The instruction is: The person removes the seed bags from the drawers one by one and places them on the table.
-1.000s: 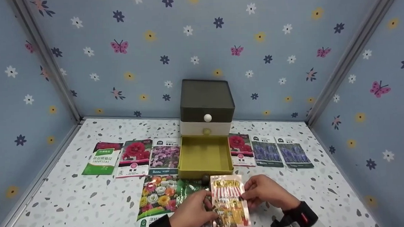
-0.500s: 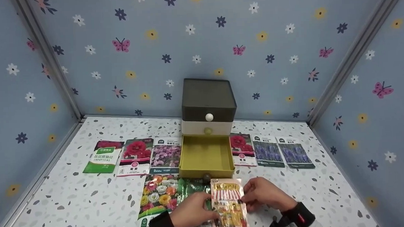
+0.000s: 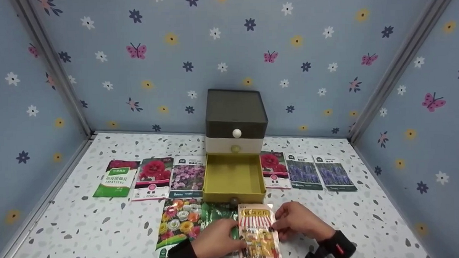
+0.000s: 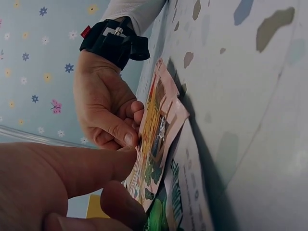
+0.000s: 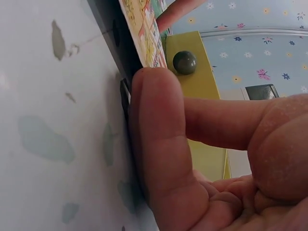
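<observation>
A pink packet (image 3: pixel 259 235) printed with a red-and-white striped awning lies in front of the open yellow drawer (image 3: pixel 234 174). My left hand (image 3: pixel 218 238) holds its left edge, the thumb over the printed face. From the right, my right hand (image 3: pixel 299 220) pinches the opposite edge between thumb and finger. In the left wrist view the pink packet (image 4: pixel 156 130) sits slightly raised over the table, partly above another packet. A green packet (image 3: pixel 219 212) is half covered by my left hand. Left of it lies a large seed packet with multicoloured flowers (image 3: pixel 181 222).
Behind the drawer rises a small chest (image 3: pixel 235 109) with a dark top. Left of it lie a green-and-white packet (image 3: pixel 116 180), a red-flower packet (image 3: pixel 152 179) and a pink-flower packet (image 3: pixel 187 178). On its right are another red-flower packet (image 3: pixel 275 171) and two lavender packets (image 3: pixel 304 172).
The pink packet has slid slightly toward me, away from the drawer front, with both hands still on it. The other packets and the chest stay in place.
</observation>
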Demonstrator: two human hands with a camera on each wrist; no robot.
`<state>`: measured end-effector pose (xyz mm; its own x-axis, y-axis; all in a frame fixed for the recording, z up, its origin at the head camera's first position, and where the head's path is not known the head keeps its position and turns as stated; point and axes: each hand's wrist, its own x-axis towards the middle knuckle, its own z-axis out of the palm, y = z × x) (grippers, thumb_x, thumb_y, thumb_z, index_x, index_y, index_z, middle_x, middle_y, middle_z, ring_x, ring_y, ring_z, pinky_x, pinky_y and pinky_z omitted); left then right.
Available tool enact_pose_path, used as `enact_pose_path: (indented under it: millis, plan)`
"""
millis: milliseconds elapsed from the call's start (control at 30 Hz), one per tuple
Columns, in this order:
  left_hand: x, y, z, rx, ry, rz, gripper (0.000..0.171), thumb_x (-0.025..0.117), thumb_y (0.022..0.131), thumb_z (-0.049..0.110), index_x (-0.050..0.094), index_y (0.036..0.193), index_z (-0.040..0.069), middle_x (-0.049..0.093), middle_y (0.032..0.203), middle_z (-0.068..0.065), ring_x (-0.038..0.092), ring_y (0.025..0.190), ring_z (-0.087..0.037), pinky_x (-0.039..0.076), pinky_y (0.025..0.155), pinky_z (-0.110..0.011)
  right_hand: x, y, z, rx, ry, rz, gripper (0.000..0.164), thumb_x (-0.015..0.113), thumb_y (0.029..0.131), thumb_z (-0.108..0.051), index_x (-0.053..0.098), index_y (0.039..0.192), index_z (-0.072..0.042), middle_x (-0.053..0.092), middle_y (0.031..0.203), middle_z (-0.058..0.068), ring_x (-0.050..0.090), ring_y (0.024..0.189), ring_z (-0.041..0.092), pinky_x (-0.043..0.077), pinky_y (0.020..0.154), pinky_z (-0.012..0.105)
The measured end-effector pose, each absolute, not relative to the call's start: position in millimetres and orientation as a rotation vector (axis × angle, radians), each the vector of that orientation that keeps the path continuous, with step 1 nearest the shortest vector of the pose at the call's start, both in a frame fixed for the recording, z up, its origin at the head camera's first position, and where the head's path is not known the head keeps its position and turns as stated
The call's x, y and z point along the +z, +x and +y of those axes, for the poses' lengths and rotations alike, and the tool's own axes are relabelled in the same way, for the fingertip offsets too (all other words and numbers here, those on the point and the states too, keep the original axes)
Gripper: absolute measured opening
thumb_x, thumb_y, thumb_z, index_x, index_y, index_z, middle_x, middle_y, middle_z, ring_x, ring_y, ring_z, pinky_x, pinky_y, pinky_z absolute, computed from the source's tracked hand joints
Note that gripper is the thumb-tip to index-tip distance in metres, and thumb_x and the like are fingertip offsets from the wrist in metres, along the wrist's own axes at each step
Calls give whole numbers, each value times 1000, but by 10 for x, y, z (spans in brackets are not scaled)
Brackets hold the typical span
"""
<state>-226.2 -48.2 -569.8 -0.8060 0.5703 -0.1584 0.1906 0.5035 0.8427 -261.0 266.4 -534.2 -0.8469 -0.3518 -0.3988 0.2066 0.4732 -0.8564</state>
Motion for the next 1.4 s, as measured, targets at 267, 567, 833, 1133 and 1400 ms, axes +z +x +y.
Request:
enact_pose_path:
  millis: [267,567,833,1133,1400]
  plan:
    - [-5438,-2133,-483,1199,597,2387,62,85,98,38,70,144,-1,76,133,-14,73,113,-26,57,105,-56,-5328,-2600,2656,-1334,-131,2249,23,87,94,-9,70,106,2,79,90,14,75,65,17,64,59,31]
    - [-5302,-2134,-491,1211,568,2379,57,81,102,37,69,145,1,77,120,-11,70,83,-19,58,101,-53,-5275,-2542,2568,-1264,-206,2403,19,84,100,-18,72,103,-3,75,83,10,73,67,21,62,60,36]
    - [-5070,-2218,-661,1288,586,2425,54,75,108,37,68,146,-1,65,82,1,55,64,-15,40,65,-36,-5203,-2503,2374,-1204,-369,2622,16,81,103,-22,73,104,-8,71,79,3,66,62,20,50,55,34]
    - [-4880,-2631,-838,1243,638,2960,38,80,104,24,74,133,0,74,95,0,70,80,-17,61,71,-37,-5146,-2520,2087,-1072,-568,2765,15,83,102,-25,73,103,-14,69,84,-7,62,69,10,51,64,31]
    - [-4751,-3030,-910,1165,784,3459,49,84,101,20,69,140,-6,67,122,-19,68,105,-33,63,80,-45,-5072,-2591,1833,-963,-698,2819,16,84,100,-26,73,101,-15,71,88,-7,63,71,8,57,65,31]
